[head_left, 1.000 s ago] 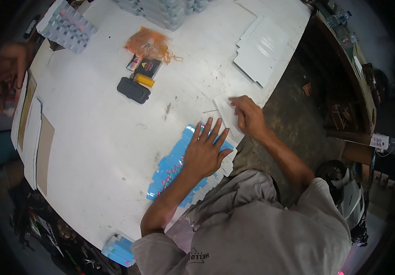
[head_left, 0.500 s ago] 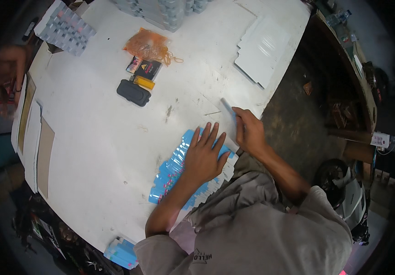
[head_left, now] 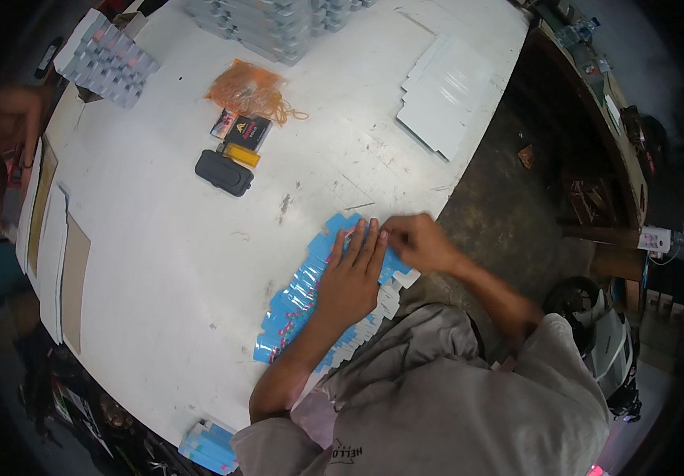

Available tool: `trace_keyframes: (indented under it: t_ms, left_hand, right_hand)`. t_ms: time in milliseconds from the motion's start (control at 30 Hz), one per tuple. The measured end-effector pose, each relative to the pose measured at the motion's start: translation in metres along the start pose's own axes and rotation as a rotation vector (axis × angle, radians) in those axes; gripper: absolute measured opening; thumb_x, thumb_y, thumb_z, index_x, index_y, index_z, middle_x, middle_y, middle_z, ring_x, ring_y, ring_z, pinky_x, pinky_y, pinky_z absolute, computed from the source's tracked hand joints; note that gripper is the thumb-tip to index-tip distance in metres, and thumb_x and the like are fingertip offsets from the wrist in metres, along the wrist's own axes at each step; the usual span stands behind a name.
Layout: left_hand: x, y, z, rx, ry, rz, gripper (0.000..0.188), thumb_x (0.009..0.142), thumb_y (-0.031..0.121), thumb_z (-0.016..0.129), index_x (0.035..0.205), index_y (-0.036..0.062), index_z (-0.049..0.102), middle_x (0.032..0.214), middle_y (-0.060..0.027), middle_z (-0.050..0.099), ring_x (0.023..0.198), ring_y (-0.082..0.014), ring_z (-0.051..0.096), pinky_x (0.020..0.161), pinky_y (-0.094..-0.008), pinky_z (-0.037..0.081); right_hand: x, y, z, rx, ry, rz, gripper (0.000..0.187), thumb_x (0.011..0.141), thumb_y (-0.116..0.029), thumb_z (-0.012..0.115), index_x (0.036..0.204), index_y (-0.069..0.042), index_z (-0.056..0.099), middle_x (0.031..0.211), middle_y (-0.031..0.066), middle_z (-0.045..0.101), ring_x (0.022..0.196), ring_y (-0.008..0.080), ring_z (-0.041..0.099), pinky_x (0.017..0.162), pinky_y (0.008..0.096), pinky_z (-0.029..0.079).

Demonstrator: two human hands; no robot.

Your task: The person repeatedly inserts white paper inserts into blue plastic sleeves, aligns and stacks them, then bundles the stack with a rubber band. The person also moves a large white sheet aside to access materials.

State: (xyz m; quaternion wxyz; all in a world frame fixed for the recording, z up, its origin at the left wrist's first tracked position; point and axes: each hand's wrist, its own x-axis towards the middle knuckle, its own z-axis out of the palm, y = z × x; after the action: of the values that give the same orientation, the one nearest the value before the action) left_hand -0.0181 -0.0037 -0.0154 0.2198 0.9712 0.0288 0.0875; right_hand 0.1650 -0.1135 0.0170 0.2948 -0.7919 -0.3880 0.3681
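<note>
A fanned row of flat blue carton blanks (head_left: 293, 297) with white flaps lies on the table's near edge in front of me. My left hand (head_left: 351, 278) rests on top of it, palm down, fingers stretched out and slightly apart. At the far right end of the row, my right hand (head_left: 415, 242) touches the blue card by the left fingertips. Its fingers are curled and pressed together, a little smeared by motion. Whatever lies between them is hidden. A white flap (head_left: 407, 278) sticks out below that hand.
On the white table (head_left: 159, 238) lie a black case (head_left: 224, 172), a yellow lighter (head_left: 240, 155), a dark pack (head_left: 248, 132) and an orange bag (head_left: 245, 87). White sheets (head_left: 449, 95) lie far right; grey stacks (head_left: 263, 28) stand at the back. A blue carton bundle (head_left: 209, 447) sits lower left.
My right hand has moved left and slightly down, to the left fingertips. The pale folded piece that stood up by it no longer shows. My left hand stays on the blanks.
</note>
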Motion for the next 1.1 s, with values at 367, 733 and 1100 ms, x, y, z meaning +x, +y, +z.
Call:
trace_keyframes:
  t_ms: [367, 733, 1100]
  left_hand:
    - [0.004, 0.004, -0.010, -0.098, 0.029, -0.078, 0.070, 0.088, 0.008, 0.058, 0.155, -0.0064, 0.043, 0.166, -0.0257, 0.036, 0.157, -0.0419, 0.030, 0.128, -0.0584, 0.021]
    - [0.000, 0.005, -0.005, 0.123, -0.103, 0.008, 0.076, 0.094, 0.026, 0.067, 0.156, -0.0067, 0.039, 0.167, -0.0263, 0.031, 0.156, -0.0459, 0.027, 0.126, -0.0636, 0.022]
    - [0.001, 0.000, -0.002, -0.107, -0.031, -0.073, 0.066, 0.103, 0.037, 0.059, 0.150, -0.0084, 0.047, 0.153, -0.0278, 0.051, 0.150, -0.0406, 0.041, 0.124, -0.0538, 0.030]
  right_hand:
    - [-0.004, 0.017, -0.002, 0.534, -0.175, -0.043, 0.015, 0.100, -0.007, 0.067, 0.113, 0.001, 0.070, 0.083, 0.0062, 0.069, 0.075, 0.0095, 0.063, 0.068, 0.0294, 0.053]
    - [-0.025, -0.002, 0.006, 0.381, -0.046, -0.011, 0.015, 0.094, -0.004, 0.072, 0.108, 0.000, 0.072, 0.083, 0.0096, 0.073, 0.076, 0.0175, 0.070, 0.071, 0.0340, 0.055]
    - [0.064, 0.058, -0.061, -0.312, 0.587, -0.220, 0.040, 0.095, -0.014, 0.072, 0.133, -0.002, 0.065, 0.119, 0.0242, 0.071, 0.106, 0.0409, 0.070, 0.090, 0.0464, 0.057]
